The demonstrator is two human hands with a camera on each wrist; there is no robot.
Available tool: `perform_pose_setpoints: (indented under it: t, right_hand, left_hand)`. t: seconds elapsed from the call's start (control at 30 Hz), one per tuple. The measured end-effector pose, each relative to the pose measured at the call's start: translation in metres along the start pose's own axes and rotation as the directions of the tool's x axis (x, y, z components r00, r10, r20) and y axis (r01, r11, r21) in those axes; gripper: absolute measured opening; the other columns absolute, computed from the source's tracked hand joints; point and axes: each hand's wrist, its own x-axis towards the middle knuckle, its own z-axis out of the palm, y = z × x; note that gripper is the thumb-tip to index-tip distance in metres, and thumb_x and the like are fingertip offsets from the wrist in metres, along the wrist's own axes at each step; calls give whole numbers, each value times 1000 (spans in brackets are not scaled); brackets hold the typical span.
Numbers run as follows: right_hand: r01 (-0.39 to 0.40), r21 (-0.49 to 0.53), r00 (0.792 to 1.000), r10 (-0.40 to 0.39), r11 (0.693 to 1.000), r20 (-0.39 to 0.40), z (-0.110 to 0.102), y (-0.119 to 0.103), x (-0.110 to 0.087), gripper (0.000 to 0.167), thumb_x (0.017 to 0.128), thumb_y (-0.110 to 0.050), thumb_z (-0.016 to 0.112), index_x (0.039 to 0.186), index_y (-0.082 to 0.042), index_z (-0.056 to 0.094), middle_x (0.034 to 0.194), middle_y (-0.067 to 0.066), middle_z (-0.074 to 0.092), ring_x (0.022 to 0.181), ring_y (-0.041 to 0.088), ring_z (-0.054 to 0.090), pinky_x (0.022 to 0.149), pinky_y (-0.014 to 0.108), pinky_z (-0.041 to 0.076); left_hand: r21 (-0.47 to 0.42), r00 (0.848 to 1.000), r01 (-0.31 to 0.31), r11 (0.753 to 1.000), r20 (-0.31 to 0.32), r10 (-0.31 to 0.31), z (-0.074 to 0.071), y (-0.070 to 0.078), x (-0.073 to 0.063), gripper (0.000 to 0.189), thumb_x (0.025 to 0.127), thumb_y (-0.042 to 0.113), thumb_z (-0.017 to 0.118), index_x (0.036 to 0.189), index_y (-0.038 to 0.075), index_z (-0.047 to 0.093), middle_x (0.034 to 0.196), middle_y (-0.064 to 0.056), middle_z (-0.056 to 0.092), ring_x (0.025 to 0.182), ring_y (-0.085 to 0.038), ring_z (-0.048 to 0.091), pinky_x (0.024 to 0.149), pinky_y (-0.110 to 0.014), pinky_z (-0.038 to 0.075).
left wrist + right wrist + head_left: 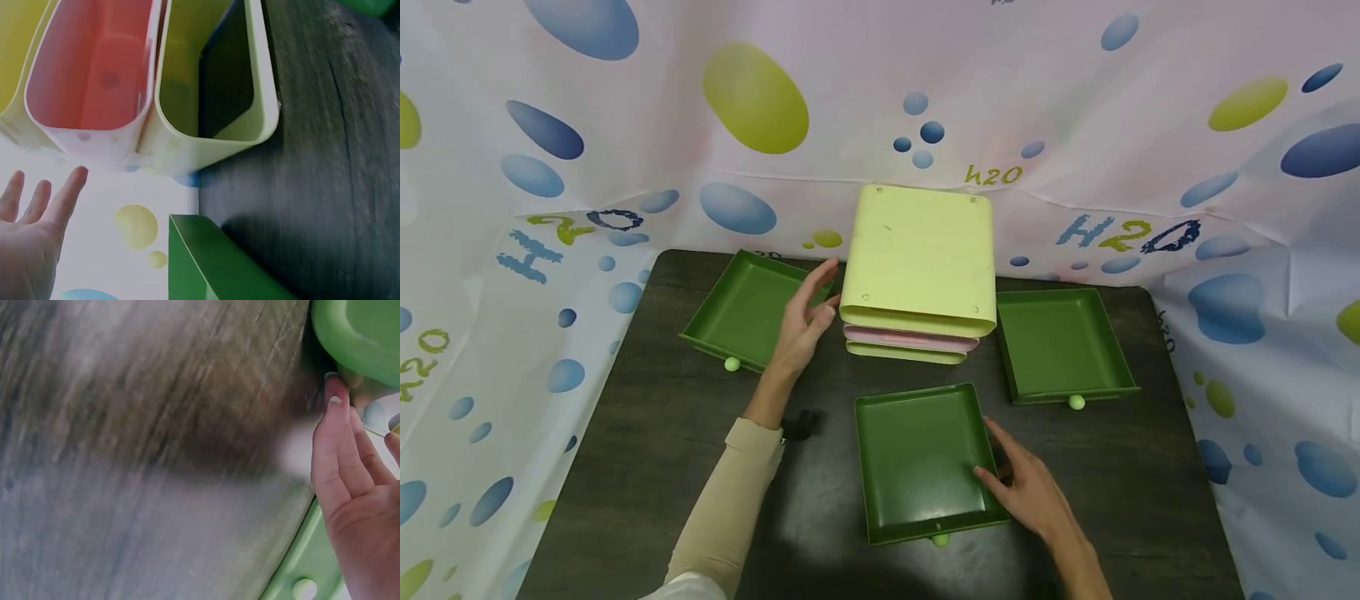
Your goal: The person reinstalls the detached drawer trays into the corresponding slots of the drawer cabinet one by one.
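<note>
A drawer unit (925, 250) of stacked tiers, yellow-green with a pink one between, stands at the back of the dark table. Its open fronts appear in the left wrist view, where the pink tier (87, 75) sits beside a yellow-green tier (265, 94). My left hand (801, 329) is raised at the unit's left side, fingers extended and holding nothing. A shallow green drawer (921, 458) with a round light-green knob lies in front of the unit. My right hand (1033, 492) is at this drawer's right edge, fingers fairly straight, fingertips (334, 394) close against the drawer.
A second green drawer (748, 300) lies behind my left hand. A third green drawer (1063, 346) is right of the unit. A white curtain (1075, 100) with coloured spots hangs behind and along both sides of the table (647, 467).
</note>
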Motion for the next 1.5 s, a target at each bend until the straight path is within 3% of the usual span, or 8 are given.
perform_pose_setpoints:
  t: [0.3,0.47,0.6,0.67,0.83,0.9,1.1,1.5]
  right_hand:
    - [-76,128,996,68,989,61,-1,1,0,79,94,-7,69,157,-35,31,128,11,60,70,5,63,56,27,51]
    - [-93,182,994,79,979,78,-1,3,0,77,94,-6,68,157,-32,32,125,13,59,71,8,64,57,28,51]
    - [-83,234,994,65,969,83,0,4,0,75,94,-6,69,157,-29,33,125,14,59,74,9,65,58,28,52]
    - [-84,259,994,64,962,85,-3,-2,-1,75,94,-3,68,157,-23,33,125,16,59,76,12,66,61,28,53]
    - [-72,332,995,43,940,94,-9,-18,-6,74,92,5,66,157,-8,31,124,23,56,80,18,67,66,29,54]
    - [-60,352,996,30,934,90,-6,-13,-7,75,92,6,66,157,-8,31,124,23,55,80,18,67,67,29,54]
    - [-80,380,994,45,922,99,-1,0,-10,76,94,-3,67,158,-19,30,129,18,53,83,16,66,70,29,54]
    - [-116,497,992,73,860,104,-19,-17,-11,76,97,-14,66,160,-23,25,129,16,42,74,11,60,58,37,55]
  left_hand:
    - [21,998,-46,999,31,46,4,-13,8,90,96,57,55,149,-11,33,155,-26,32,142,-36,34,104,-69,33]
    - [33,997,-75,997,27,74,1,-29,8,83,97,57,54,151,-3,36,155,-18,37,136,-31,42,100,-58,44]
    - [20,997,-77,997,15,77,2,-31,10,76,98,52,55,151,0,38,152,-15,40,135,-31,43,102,-57,42]
    - [12,997,-73,997,8,73,2,-32,11,73,100,49,55,150,-1,39,151,-15,40,135,-32,42,103,-61,39]
    - [-21,997,-74,997,12,74,2,-32,15,61,102,33,53,149,-4,38,151,-16,40,136,-38,40,101,-45,46]
    - [-50,997,-70,996,26,71,2,-31,15,56,102,21,51,150,-4,36,153,-17,37,137,-41,38,99,-38,48]
    - [-77,998,-8,997,58,13,0,-25,15,53,100,-3,43,152,-6,30,159,-19,26,142,-42,33,101,-36,49]
    - [1,996,21,1000,91,-21,7,8,18,54,97,-14,40,149,-17,24,155,-33,20,141,-52,26,109,-60,34]
